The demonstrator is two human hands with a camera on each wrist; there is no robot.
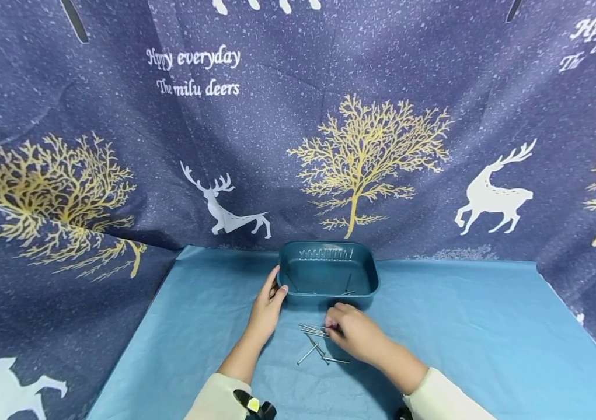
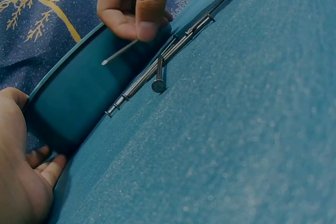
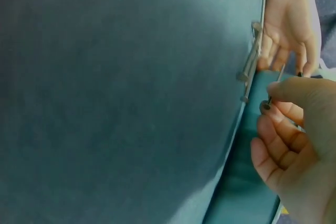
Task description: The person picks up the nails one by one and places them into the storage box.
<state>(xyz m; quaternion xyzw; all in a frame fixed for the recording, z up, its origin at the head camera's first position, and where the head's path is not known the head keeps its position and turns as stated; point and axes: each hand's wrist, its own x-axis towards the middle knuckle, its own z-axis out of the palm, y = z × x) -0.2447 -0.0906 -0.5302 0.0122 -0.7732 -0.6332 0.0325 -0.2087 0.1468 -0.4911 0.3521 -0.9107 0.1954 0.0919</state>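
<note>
A nail [image 2: 118,54] is pinched between the thumb and fingertips of my right hand [image 1: 358,333], its pointed end sticking out in the left wrist view. The nail's flat head [image 3: 265,107] shows by the fingertips in the right wrist view. This hand is just in front of a dark teal plastic bin [image 1: 305,298]. My left hand [image 1: 265,309] holds the bin's left front corner, thumb near the rim and fingers along the outer side. Several loose nails [image 1: 308,352] lie on the blue cloth before the bin, some crossing each other. A few thin nails [image 1: 349,283] rest inside it.
Blue cloth [image 1: 460,326] covers the table. Behind it hangs a dark blue curtain [image 1: 287,192] printed with deer and yellow trees, close to the bin's back rim. The table's left edge [image 1: 135,332] slopes down toward the front.
</note>
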